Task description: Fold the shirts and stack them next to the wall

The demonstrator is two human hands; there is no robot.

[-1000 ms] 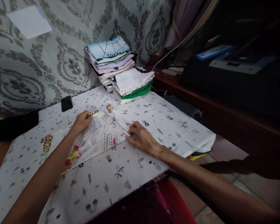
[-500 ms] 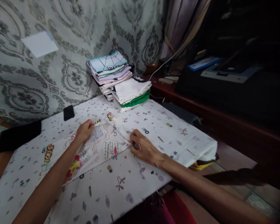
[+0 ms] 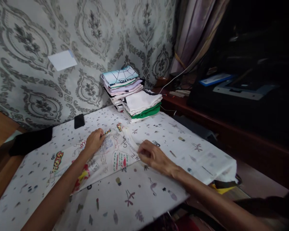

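A white T-shirt [image 3: 103, 160] with colourful lettering, doodles and a red-and-yellow print lies folded lengthwise on the table. My left hand [image 3: 95, 141] is closed, its fingers pinching the shirt's far edge near the printed strip. At the neck end, my right hand [image 3: 154, 155] curls its fingers around the collar's near corner. The fingertips of that hand are partly hidden. My left forearm covers part of the shirt's lower end.
Two stacks of folded clothes [image 3: 143, 99] stand at the back against the patterned wall. A black phone-like object [image 3: 79, 121] and a dark cloth [image 3: 32, 140] lie on the left. The white patterned table cover [image 3: 159, 199] extends to the right, beside a dark cabinet [image 3: 207, 118].
The view has shifted, so everything appears slightly lower and further right. Both hands stay at about the same places on the shirt, which lies much as before.
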